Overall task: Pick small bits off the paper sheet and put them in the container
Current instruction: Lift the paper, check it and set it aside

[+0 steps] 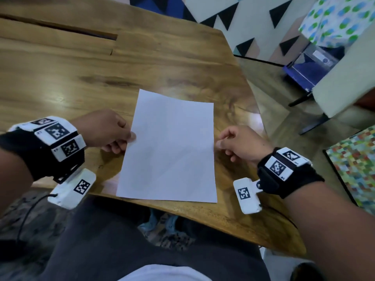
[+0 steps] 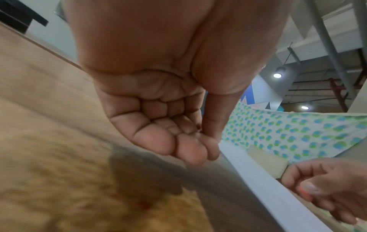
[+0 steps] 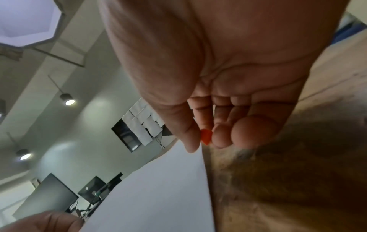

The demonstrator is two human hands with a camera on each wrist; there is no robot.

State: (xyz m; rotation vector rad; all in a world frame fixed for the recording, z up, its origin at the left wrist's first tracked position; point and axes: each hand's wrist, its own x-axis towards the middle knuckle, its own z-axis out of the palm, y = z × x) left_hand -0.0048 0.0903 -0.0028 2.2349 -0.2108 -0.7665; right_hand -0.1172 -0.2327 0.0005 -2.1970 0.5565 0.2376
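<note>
A blank white paper sheet [image 1: 168, 147] lies on the wooden table [image 1: 101, 78], near its front edge. No small bits and no container show in any view. My left hand [image 1: 129, 136] pinches the sheet's left edge between thumb and curled fingers. In the left wrist view that hand [image 2: 206, 138] has the edge raised, so the sheet [image 2: 258, 177] shows its grey underside. My right hand [image 1: 220, 141] is at the sheet's right edge. In the right wrist view its thumb [image 3: 190, 147] lies over the sheet [image 3: 158, 188] and its orange-nailed index finger [image 3: 206, 138] sits behind the edge.
The table's curved front edge [image 1: 203, 211] runs just below the sheet, with my lap under it. A long dark slot [image 1: 60, 29] cuts the tabletop at the far left. A pale seat on black legs [image 1: 316, 122] and a colourful mat [image 1: 355, 167] stand to the right.
</note>
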